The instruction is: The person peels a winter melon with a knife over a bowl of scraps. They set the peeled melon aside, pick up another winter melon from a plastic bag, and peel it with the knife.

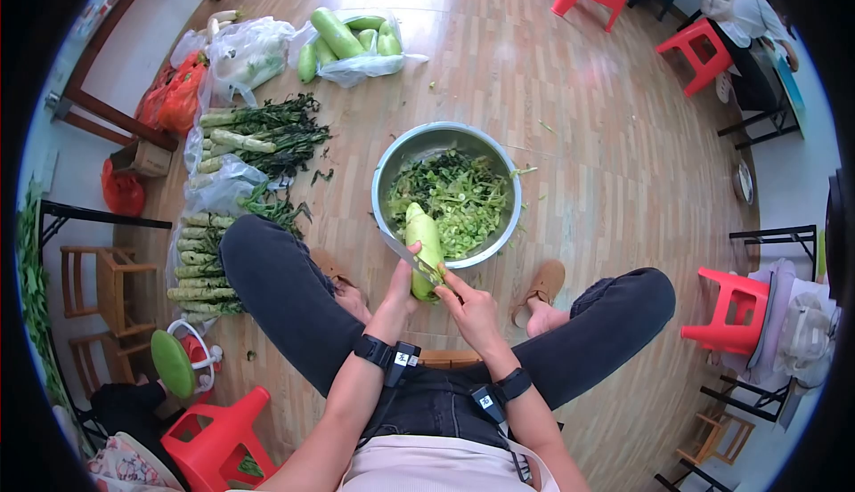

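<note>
A pale green gourd [422, 232], mostly peeled with darker skin at its lower end, tilts over the near rim of a steel bowl [380, 211]. My left hand [398, 289] is wrapped around the gourd's lower left side. My right hand [469, 307] is closed at its lower right, on a peeling knife [398, 246] whose handle is hidden in my fingers. The thin blade lies slantwise across the gourd and points up to the left. Chopped greens and peelings [454, 203] fill the bowl.
Whole gourds [337, 33] lie in a plastic bag beyond the bowl. Bundles of leafy stalks [258, 140] line the floor at left, beside an orange bag [183, 91]. Red stools [730, 309] stand around the room. A seated person [753, 38] is at far right.
</note>
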The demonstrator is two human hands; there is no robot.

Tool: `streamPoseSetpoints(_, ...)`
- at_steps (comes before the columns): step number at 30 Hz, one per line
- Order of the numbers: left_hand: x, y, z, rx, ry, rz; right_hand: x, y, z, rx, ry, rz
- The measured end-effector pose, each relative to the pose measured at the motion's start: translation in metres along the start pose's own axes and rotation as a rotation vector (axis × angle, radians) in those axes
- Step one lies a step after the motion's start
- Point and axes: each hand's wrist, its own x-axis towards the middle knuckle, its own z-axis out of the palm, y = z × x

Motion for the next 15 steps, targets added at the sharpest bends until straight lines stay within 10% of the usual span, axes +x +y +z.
streamPoseSetpoints(4,0.003,-0.001,-0.002,-0.01,0.002,-0.016,0.002,0.016,0.016,0.032,0.116,-0.061)
streamPoseSetpoints(6,0.003,0.0,0.0,-0.052,0.004,-0.067,0.005,0.024,0.022,0.782,-0.048,0.32)
streamPoseSetpoints(9,-0.001,0.004,0.002,-0.063,-0.1,-0.067,0.006,0.022,0.011,1.087,-0.091,0.513)
streamPoseSetpoints(15,0.0,0.002,0.003,-0.128,-0.07,-0.072,-0.001,0.013,0.006,0.509,-0.03,0.157)
